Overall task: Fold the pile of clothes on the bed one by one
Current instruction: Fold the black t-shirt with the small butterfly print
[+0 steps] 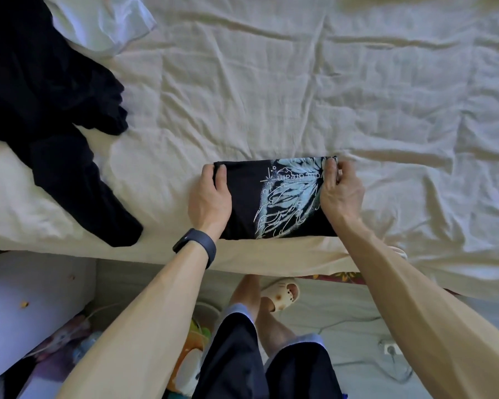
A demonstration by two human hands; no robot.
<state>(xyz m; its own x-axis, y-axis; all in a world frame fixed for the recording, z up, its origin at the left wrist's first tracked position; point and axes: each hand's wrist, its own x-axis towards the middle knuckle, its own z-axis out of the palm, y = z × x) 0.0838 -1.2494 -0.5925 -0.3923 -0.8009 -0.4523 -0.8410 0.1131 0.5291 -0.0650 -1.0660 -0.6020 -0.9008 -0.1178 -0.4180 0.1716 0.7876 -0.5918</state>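
Black cloth lies heaped well to the left of the folded T-shirt (274, 200). This is the pile of clothes (49, 110) we have yet to fold, with one dark limb of it trailing toward the bed's near edge and a pale white garment (104, 21) at its far side. Our left hand (211, 194), with a dark wristband (195, 247) behind it, grips the T-shirt's left edge, fingers curled around the fold. The T-shirt itself rests on the cream sheet of the bed (300, 82), close to the near edge. It is a compact black rectangle with a pale blue print facing up. At the T-shirt's far right corner our right hand (340, 191) pinches the layers between fingertips and thumb.

We judge the fabric light, soft and limp. It would sag and fall open if lifted by one corner, though it is neither slippery nor fragile. We think it best to take both short ends at once and clamp all the layers together, or to slide flat palms underneath, so the fold survives. To the right of the T-shirt the sheet runs on in wrinkles.
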